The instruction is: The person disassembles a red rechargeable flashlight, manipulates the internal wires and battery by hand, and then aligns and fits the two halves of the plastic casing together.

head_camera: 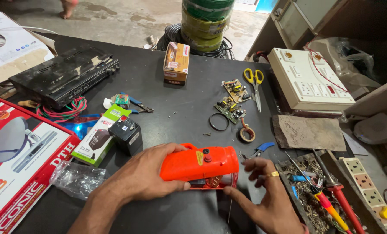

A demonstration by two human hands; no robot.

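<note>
Head view: left hand [143, 175] wrapped around the back end of the orange torch [200, 164], fingers curled over the top, thumb along the near side. Right hand [269, 197] at the torch's front end, fingers loosely bent, fingertips touching the open head; gold ring [272, 174] on one finger. Torch lies on its side on the black table [176, 99], near edge, centre. Just left: black battery [126, 134] and green box [100, 139]. Right: tray [308, 190] of screws with screwdrivers [328, 203]. Further back: circuit boards [232, 102], yellow scissors [254, 84].
</note>
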